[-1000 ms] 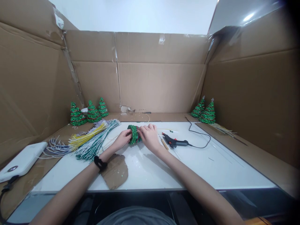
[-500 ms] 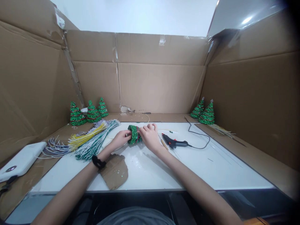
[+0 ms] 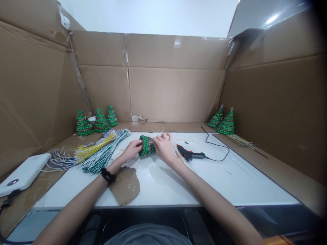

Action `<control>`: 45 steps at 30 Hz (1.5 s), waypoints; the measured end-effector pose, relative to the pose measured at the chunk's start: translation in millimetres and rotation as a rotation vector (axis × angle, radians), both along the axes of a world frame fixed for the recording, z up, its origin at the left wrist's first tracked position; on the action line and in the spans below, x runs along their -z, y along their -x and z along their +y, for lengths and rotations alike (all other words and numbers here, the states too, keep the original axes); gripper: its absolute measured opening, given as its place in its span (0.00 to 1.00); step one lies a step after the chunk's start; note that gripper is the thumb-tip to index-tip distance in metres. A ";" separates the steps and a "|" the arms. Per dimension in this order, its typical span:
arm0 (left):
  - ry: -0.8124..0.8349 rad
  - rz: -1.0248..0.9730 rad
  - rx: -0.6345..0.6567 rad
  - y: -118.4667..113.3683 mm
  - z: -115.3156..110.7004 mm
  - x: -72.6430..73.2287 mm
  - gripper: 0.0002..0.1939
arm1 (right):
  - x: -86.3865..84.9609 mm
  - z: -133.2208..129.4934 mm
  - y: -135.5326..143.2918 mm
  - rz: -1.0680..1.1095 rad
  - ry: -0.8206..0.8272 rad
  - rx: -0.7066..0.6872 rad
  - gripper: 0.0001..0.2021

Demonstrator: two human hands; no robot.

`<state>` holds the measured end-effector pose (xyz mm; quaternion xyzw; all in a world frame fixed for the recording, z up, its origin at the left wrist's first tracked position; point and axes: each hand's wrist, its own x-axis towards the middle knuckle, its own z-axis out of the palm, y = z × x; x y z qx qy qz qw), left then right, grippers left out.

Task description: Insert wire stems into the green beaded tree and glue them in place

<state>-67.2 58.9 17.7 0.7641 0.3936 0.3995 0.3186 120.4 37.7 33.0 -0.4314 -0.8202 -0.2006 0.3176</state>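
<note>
A small green tinsel Christmas tree with red trim lies on its side between my hands, above the white board. My left hand is closed on its left end, thumb and fingers gripping the rim. At the tree's right side, my right hand is pinched. A thin yellowish strand shows across the tree at these fingertips; the fingers themselves hide most of what they hold. Right of this hand lies a black glue gun with a red trigger. A torn cardboard piece lies below my left wrist.
Bundles of green-white wires and yellow wires lie at left, near a white power bank. Finished trees stand at back left and back right. The gun's cord curves behind it. Cardboard walls surround the table.
Both hands stay almost in place. The tree has turned slightly in my grip, and a yellowish strand shows more clearly at my right fingertips.
</note>
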 end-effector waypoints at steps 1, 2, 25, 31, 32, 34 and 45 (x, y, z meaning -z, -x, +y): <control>0.005 -0.016 -0.003 -1.1 -0.7 0.1 0.13 | 1.1 0.0 1.2 0.002 0.006 -0.007 0.11; 0.008 -0.025 -0.007 -2.0 -1.4 0.0 0.12 | 1.7 -0.1 1.8 0.006 0.013 -0.013 0.11; 0.039 0.010 0.006 -7.6 -6.0 -5.7 0.12 | -12.6 3.0 -18.7 0.139 0.040 -0.015 0.13; -0.033 0.126 -0.005 -4.0 -4.6 -3.7 0.07 | -12.5 1.8 -17.0 0.104 0.055 -0.042 0.12; -0.052 0.167 -0.010 -3.3 -4.1 -3.0 0.06 | -11.1 0.8 -13.5 0.089 0.058 -0.049 0.11; -0.057 0.211 -0.003 -2.9 -4.2 -2.6 0.07 | -9.1 -0.6 -8.2 0.077 0.074 -0.057 0.11; 0.017 0.160 0.043 -4.4 -12.3 -14.4 0.10 | -20.3 7.1 -30.1 0.432 0.470 -0.191 0.12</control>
